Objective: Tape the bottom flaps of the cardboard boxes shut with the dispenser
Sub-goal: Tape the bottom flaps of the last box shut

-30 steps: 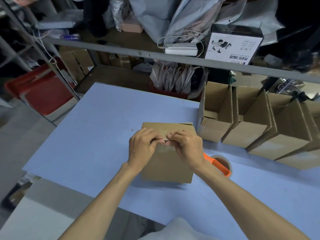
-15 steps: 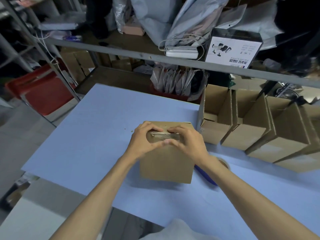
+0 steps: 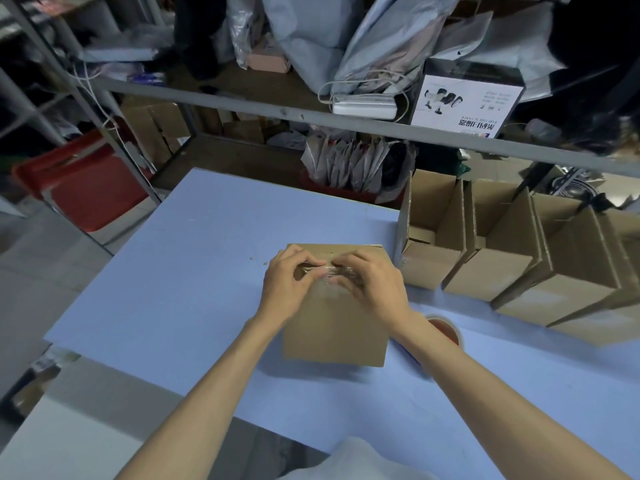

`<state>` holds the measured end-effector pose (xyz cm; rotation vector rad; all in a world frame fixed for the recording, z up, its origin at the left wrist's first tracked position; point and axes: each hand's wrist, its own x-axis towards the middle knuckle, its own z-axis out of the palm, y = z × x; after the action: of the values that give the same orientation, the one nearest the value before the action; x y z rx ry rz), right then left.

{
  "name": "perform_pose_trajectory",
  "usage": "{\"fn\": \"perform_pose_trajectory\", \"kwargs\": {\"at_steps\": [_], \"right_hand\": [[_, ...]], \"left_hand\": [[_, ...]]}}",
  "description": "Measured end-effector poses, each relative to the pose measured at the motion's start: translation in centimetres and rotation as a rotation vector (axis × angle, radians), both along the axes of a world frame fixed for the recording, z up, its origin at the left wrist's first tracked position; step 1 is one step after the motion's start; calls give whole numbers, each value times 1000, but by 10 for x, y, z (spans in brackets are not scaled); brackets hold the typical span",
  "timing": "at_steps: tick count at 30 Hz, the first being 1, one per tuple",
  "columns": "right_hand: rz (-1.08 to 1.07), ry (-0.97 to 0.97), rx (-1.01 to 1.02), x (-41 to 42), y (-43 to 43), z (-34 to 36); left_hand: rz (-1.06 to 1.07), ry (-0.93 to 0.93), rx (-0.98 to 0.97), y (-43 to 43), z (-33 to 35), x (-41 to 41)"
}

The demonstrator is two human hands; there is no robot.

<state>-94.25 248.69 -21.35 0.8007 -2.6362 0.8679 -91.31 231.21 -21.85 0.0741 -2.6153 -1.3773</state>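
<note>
The cardboard box (image 3: pixel 334 327) stands mid-counter (image 3: pixel 194 271). A crumpled strip of clear tape (image 3: pixel 327 270) runs left to right across its top. The curled fingers of the left hand (image 3: pixel 287 285) and right hand (image 3: pixel 372 287) pinch its ends. The dispenser (image 3: pixel 446 330) lies just right of the box.

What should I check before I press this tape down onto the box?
1. Box sits flat on the table: ok.
2. Tape is held at both ends, pinched by the left hand and right hand: ok.
3. Tape is smooth: not ok, it looks bunched between the hands.
4. Flaps meet closed under the tape: cannot tell, the hands cover the seam.
5. Dispenser is close by: ok, it lies beside the right forearm, partly hidden.
</note>
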Motion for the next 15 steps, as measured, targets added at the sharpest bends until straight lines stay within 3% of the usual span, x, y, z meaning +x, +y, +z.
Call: {"fn": "perform_pose_trajectory", "kwargs": {"at_steps": [2,5,15], "right_hand": [[-36,143,17,3,-7,-3],[-72,190,34,2,-15,-1],[-163,57,29,-3,-8,3]], "left_hand": [[45,99,-134,5,-4,5],[74,220,-290,13,-6,8],[89,133,-122,10,-6,-1]]}}
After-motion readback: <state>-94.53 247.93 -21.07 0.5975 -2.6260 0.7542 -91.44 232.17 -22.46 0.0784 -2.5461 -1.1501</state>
